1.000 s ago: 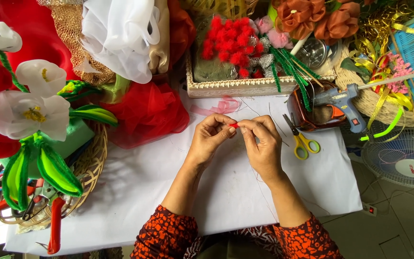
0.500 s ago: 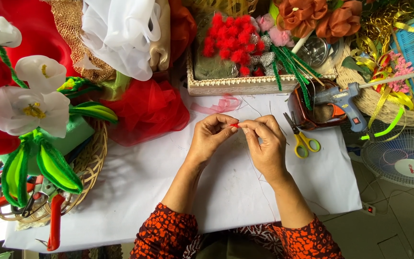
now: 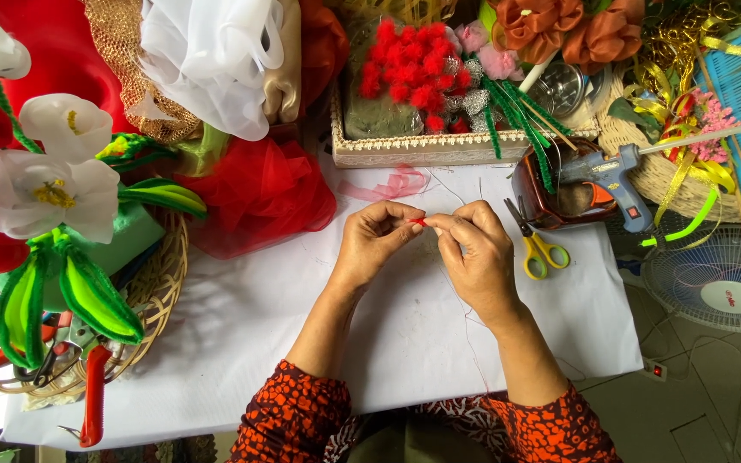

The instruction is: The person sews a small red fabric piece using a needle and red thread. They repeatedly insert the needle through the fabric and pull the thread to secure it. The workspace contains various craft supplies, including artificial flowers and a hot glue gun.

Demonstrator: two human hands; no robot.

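Both hands meet over the middle of a white paper-covered table (image 3: 242,326). My left hand (image 3: 377,243) and my right hand (image 3: 473,255) pinch the same small red fuzzy piece (image 3: 418,222) between their fingertips. A thin thread trails down from under the right hand across the paper. Yellow-handled scissors (image 3: 540,249) lie just right of my right hand. A pale pink ribbon scrap (image 3: 385,185) lies just beyond the hands.
A lace-edged tray (image 3: 422,151) holds red pompoms and green stems. A blue glue gun (image 3: 611,177) rests at the right by a wicker basket. White cloth flowers (image 3: 36,189), red tulle (image 3: 259,193) and red pliers (image 3: 92,403) fill the left. A fan (image 3: 718,283) lies on the floor.
The hands stay together on the red piece with only slight finger movement. Nothing else has moved.
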